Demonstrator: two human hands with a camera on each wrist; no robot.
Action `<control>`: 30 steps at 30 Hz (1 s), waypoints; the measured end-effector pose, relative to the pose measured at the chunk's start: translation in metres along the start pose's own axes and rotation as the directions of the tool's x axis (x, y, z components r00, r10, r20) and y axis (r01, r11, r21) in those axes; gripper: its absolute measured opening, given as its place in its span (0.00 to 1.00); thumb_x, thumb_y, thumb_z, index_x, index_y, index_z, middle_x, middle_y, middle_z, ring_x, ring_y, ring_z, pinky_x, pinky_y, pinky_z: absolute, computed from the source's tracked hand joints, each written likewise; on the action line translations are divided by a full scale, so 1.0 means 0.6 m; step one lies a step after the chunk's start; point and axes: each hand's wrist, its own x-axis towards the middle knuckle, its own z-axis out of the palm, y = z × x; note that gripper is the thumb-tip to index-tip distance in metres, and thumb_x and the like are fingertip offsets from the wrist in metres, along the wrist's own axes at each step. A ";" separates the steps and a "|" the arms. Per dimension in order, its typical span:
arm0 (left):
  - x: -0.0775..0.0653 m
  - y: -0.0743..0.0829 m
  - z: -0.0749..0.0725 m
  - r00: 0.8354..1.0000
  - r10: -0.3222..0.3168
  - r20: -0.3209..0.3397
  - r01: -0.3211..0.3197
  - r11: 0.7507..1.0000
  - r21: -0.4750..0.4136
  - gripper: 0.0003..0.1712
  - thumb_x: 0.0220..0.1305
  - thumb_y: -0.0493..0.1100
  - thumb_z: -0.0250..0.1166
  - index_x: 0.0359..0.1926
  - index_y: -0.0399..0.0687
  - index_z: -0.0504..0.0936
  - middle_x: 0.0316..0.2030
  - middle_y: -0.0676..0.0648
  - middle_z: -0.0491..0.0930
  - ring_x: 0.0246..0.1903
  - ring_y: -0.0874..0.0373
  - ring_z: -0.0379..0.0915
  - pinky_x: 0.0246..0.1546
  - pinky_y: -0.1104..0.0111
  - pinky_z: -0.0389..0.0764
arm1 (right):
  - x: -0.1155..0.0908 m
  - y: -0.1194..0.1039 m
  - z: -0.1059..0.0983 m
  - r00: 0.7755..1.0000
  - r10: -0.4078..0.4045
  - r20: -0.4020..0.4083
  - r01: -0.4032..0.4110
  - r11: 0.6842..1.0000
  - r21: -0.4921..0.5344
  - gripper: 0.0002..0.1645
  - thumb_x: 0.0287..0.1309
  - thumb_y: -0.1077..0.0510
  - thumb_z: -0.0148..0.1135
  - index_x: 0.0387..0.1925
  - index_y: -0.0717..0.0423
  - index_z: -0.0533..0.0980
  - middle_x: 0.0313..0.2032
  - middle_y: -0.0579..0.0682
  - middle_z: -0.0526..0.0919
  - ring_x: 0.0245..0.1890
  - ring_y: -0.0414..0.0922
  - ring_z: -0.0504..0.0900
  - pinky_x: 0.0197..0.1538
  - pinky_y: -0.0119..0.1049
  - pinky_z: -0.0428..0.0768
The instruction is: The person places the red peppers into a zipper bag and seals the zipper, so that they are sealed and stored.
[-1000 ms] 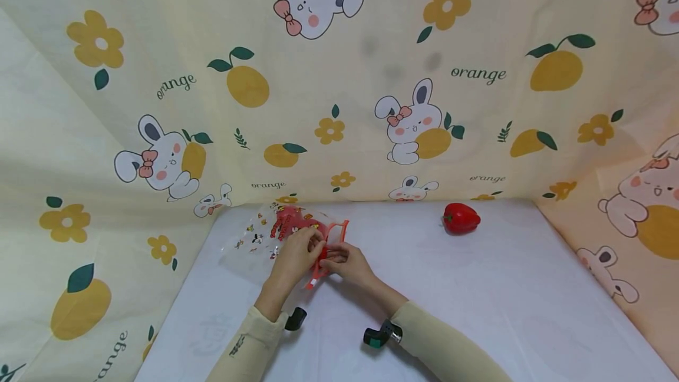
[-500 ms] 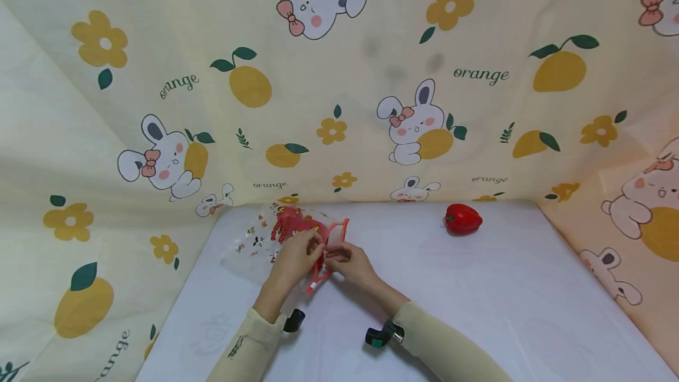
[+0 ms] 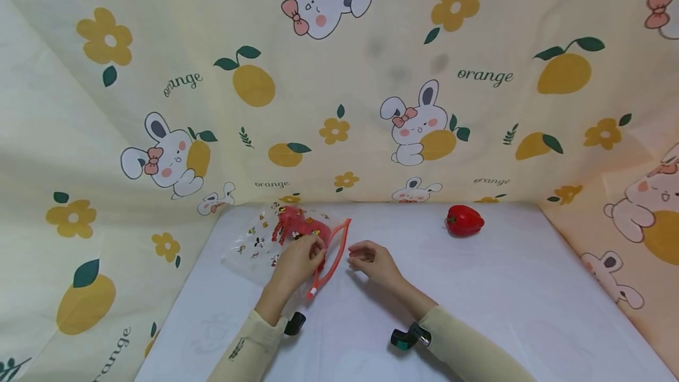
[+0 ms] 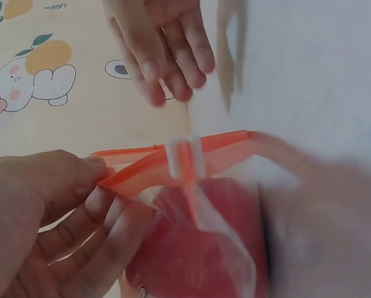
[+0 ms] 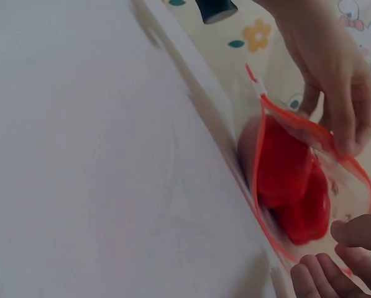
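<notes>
Your left hand pinches the bag's orange rim; beyond that hand sit the white slider and red contents, and, farther off, your right hand.

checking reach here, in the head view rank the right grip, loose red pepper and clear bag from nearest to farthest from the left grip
From the left grip:
1. Clear bag: touching, pinched by it.
2. Right grip: to its right, just outside the bag.
3. Loose red pepper: farther right and farther back.
</notes>
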 end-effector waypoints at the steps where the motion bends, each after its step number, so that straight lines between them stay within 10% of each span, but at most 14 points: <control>1: 0.000 0.000 0.001 1.000 -0.004 0.003 0.004 1.000 -0.003 0.05 0.72 0.43 0.73 0.40 0.52 0.84 0.31 0.56 0.78 0.29 0.64 0.73 0.32 0.70 0.77 | -0.003 -0.001 -0.008 1.000 0.005 -0.001 -0.005 1.000 -0.010 0.18 0.66 0.69 0.71 0.55 0.75 0.79 0.48 0.68 0.88 0.43 0.52 0.90 0.43 0.27 0.84; 30: -0.004 -0.006 0.009 1.000 -0.012 0.025 0.012 1.000 -0.017 0.05 0.71 0.43 0.74 0.41 0.51 0.85 0.31 0.56 0.78 0.30 0.63 0.72 0.31 0.72 0.77 | -0.079 0.014 -0.198 0.985 0.061 -0.159 -0.101 0.960 -0.260 0.26 0.68 0.60 0.74 0.63 0.64 0.78 0.53 0.63 0.88 0.52 0.55 0.88 0.53 0.27 0.83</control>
